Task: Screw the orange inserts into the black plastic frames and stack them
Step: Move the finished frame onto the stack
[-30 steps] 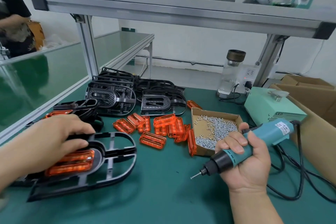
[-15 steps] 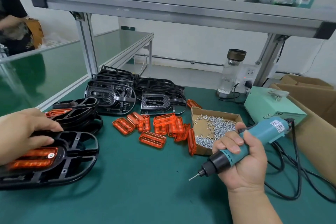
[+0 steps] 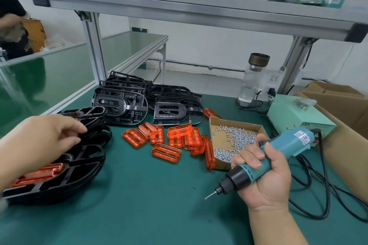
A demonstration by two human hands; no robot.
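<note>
A black plastic frame [image 3: 79, 173] with an orange insert [image 3: 37, 174] screwed into it lies at the table's near left. My left hand [image 3: 37, 143] rests on top of it, fingers fairly straight and reaching to a stack of finished frames [image 3: 95, 119] just behind. My right hand [image 3: 266, 181] grips a teal electric screwdriver [image 3: 286, 145], its bit [image 3: 209, 197] pointing down-left above the mat. Loose orange inserts [image 3: 179, 139] lie mid-table. Bare black frames [image 3: 123, 103] are piled behind them.
An open cardboard box of small screws [image 3: 256, 127] sits beside my right hand. Behind it stand a green power unit [image 3: 294, 117] and a glass bottle [image 3: 253, 83]. Black cables [image 3: 318, 191] trail at right next to cardboard boxes [image 3: 338, 103]. An aluminium post [image 3: 95, 49] rises at back left.
My left hand slid the frame with its insert leftward from mid-table to beside the finished stack, then reached toward that stack. My right hand with the screwdriver barely moved.
</note>
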